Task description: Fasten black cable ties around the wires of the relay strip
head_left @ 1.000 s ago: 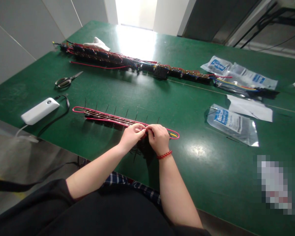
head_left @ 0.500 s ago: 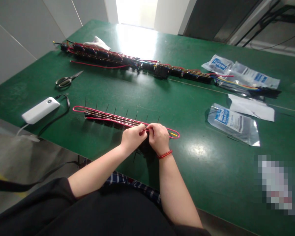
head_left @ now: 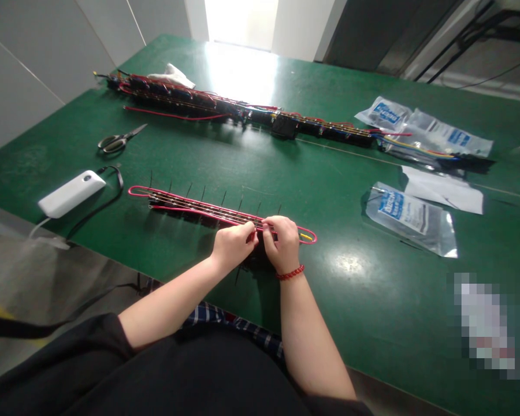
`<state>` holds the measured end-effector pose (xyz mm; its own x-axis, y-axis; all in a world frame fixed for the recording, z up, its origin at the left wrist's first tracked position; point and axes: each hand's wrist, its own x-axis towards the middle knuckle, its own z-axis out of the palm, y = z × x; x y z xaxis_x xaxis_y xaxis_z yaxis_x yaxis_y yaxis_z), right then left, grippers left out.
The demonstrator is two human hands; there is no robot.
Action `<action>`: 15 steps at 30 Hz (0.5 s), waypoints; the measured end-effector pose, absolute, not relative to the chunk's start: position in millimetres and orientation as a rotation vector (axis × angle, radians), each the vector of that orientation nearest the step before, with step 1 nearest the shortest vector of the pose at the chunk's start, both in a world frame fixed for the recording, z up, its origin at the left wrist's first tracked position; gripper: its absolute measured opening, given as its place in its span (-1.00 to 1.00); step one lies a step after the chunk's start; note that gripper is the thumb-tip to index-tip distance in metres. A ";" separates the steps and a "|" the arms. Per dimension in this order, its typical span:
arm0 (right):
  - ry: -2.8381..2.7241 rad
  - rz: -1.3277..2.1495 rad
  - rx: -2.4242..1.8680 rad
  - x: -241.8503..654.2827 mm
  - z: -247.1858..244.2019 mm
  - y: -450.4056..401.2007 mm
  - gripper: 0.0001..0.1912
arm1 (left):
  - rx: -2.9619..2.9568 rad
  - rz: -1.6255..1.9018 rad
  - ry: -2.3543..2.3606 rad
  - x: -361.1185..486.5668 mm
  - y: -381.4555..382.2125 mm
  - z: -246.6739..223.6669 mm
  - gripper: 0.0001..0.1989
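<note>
A black strip-like assembly (head_left: pixel 190 203) with long red wires lies on the green table (head_left: pixel 342 323) in front of me. Its red wires (head_left: pixel 139 190) form a loop at each end, and several thin black cable ties (head_left: pixel 224 198) stick up along the far side. My left hand (head_left: pixel 234 245) is pinched at the near edge of the bundle; its fingers hide what they hold. My right hand (head_left: pixel 282 242), with a red bead bracelet at the wrist, has its fingers curled over the wires just right of the left hand. A short yellow piece (head_left: pixel 305 237) shows inside the right loop.
A longer wired assembly (head_left: pixel 221 107) stretches across the table's far side. Scissors (head_left: pixel 117 143) and a white power bank (head_left: pixel 72 193) with a black cable lie to the left. To the right are plastic bags (head_left: pixel 409 216), white paper (head_left: pixel 444 190) and a blurred-out item (head_left: pixel 487 326).
The fingertips of both hands, close together before, have come slightly apart. The right fingers have shifted a little up over the wires. The wired assembly stays in place.
</note>
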<state>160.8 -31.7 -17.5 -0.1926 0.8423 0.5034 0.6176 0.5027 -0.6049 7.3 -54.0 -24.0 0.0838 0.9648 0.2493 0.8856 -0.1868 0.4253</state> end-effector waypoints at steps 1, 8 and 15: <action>-1.857 0.317 -1.211 160.8 -12.6 -33.8 -0.79 | 2.204 0.725 1.879 6.4 -54.4 -23.9 -0.82; -1.588 0.819 -1.547 157.6 20.3 -54.2 -0.62 | 2.323 0.750 1.736 -5.5 -53.9 -22.9 -0.78; -1.156 1.606 -1.659 146.9 4.1 -58.6 -0.55 | 2.436 0.790 1.674 -13.6 -48.8 -29.1 -0.79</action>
<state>146.9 -58.6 4.1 -0.0853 0.8613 -0.5008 0.2012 -0.4774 -0.8553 -13.6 -48.8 -29.1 0.2688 0.8912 0.3654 0.8488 -0.3985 0.3476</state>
